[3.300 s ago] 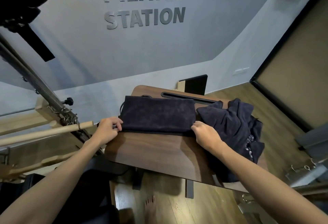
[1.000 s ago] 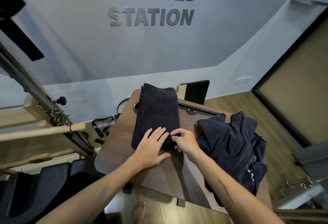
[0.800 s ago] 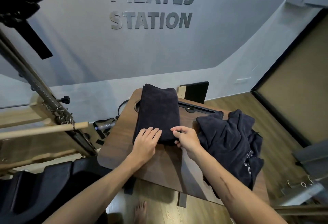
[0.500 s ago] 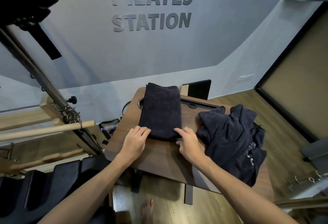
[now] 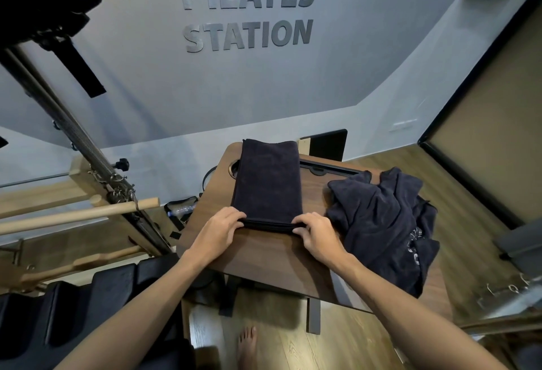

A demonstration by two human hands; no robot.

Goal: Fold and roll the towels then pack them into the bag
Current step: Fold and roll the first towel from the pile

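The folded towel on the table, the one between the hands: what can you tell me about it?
The folded towel is dark navy, almost black, and looks like soft plush cloth. It is folded into a long narrow strip of several layers and lies flat on the wooden table, running away from the person. Its far end covers part of a round hole in the tabletop. The left hand and right hand each pinch a near corner. It lies apart from the crumpled towel.

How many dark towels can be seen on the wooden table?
2. The folded towel lies mid-table, its near edge held by both hands. The crumpled towel lies on the right; it may hide more.
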